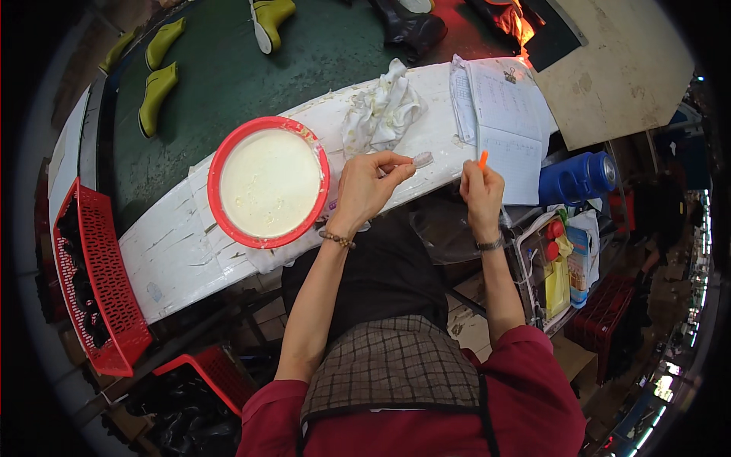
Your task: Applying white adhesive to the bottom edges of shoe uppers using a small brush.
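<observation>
My left hand (365, 190) is closed in a pinch over the white bench, with the pale bristled head of a toothbrush (423, 159) sticking out past its fingertips; the palm hides the rest. Farther right, my right hand (483, 199) is a closed fist around a slim orange stick (483, 158), of which only the upper end shows. Left of my left hand stands a red-rimmed basin (325, 179) filled with creamy white liquid (270, 183). A crumpled, stained white cloth (384, 110) lies just beyond my hands.
An open notebook (509, 145) and a blue flask (575, 179) are at the right. Olive-green boots (158, 95) and dark boots (411, 30) lie on the green belt (221, 68) beyond the white bench edge (175, 263). Red baskets (114, 289) with black items stand at left.
</observation>
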Motion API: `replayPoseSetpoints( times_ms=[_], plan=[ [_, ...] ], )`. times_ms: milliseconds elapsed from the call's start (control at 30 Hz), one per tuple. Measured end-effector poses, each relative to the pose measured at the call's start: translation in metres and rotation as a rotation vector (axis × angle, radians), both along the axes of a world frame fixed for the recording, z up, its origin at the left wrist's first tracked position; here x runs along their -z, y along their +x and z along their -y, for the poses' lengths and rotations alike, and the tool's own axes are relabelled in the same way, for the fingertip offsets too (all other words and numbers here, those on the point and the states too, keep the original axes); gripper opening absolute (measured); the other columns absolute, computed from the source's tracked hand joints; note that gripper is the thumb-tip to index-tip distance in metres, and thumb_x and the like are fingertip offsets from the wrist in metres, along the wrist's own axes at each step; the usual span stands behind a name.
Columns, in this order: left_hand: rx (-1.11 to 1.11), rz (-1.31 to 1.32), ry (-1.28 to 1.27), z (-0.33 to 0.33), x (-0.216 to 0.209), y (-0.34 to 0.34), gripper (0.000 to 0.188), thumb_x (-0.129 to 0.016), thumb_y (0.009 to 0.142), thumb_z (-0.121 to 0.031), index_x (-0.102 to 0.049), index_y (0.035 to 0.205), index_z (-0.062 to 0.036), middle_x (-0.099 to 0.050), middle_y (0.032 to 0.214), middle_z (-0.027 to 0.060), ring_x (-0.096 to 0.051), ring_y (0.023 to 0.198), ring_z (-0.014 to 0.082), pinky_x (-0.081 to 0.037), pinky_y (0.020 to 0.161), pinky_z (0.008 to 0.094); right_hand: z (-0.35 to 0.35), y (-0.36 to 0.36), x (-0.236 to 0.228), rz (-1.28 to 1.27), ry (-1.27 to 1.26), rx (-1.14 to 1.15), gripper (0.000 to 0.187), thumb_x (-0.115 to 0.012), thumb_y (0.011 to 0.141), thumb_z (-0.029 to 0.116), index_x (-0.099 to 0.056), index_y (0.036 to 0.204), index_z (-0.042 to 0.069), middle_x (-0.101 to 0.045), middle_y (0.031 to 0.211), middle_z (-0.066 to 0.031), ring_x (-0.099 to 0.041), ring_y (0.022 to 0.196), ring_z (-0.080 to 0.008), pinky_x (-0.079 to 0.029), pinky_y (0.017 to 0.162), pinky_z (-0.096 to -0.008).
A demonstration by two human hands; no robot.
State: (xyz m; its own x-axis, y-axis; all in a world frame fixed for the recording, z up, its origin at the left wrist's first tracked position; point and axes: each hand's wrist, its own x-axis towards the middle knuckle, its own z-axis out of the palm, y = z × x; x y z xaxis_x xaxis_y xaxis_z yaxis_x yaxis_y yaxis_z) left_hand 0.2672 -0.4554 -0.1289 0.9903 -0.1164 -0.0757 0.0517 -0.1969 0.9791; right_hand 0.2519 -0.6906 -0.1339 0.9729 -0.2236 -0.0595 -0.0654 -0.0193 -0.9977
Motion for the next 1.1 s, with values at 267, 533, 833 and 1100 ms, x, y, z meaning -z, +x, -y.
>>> replayPoseSetpoints(
  times_ms=[267, 533, 833, 1100],
  plan=[
    [-0.075, 0.100, 0.030, 0.013, -0.040, -0.014, 0.018, -0.085, 0.085, -0.021, -0.082, 0.096, -0.0067, -0.075, 0.076, 0.0042, -0.058, 0.061, 0.0088, -0.044, 0.056, 0.0280, -0.014, -0.058, 0.011, 0.009, -0.298, -0.047, 0.018, -0.073, 0.098, 0.011, -0.074, 0.107, -0.004, -0.070, 0.076, -0.0021, -0.053, 0.060, -0.0039, -0.044, 0.056, -0.0241],
    [-0.112, 0.230, 0.059, 0.019, -0.039, -0.019, 0.017, -0.085, 0.084, -0.020, -0.082, 0.094, -0.0076, -0.075, 0.077, 0.0051, -0.055, 0.058, 0.0106, -0.040, 0.054, 0.0288, 0.003, -0.063, 0.001, -0.118, -0.386, -0.190, 0.020, -0.064, 0.105, 0.016, -0.072, 0.101, -0.003, -0.065, 0.070, -0.0010, -0.054, 0.058, -0.0057, -0.042, 0.054, -0.0238],
    [-0.096, 0.169, 0.265, 0.012, -0.022, -0.014, 0.022, -0.079, 0.090, -0.028, -0.081, 0.097, -0.0079, -0.078, 0.085, 0.0120, -0.075, 0.077, 0.0264, -0.053, 0.066, 0.0359, 0.008, -0.041, -0.014, 0.176, -0.361, -0.008, 0.048, -0.046, 0.115, 0.030, -0.064, 0.082, 0.000, -0.058, 0.072, -0.0026, -0.049, 0.061, -0.0066, -0.038, 0.055, -0.0239],
    [-0.018, 0.030, 0.460, 0.005, -0.001, 0.001, 0.032, -0.074, 0.090, -0.034, -0.081, 0.097, -0.0044, -0.078, 0.086, 0.0152, -0.075, 0.079, 0.0291, -0.055, 0.072, 0.0384, -0.021, -0.011, -0.025, 0.287, 0.020, -0.043, 0.011, -0.058, 0.108, 0.010, -0.059, 0.109, -0.001, -0.065, 0.090, -0.0048, -0.066, 0.078, -0.0109, -0.057, 0.076, -0.0259]
  ],
)
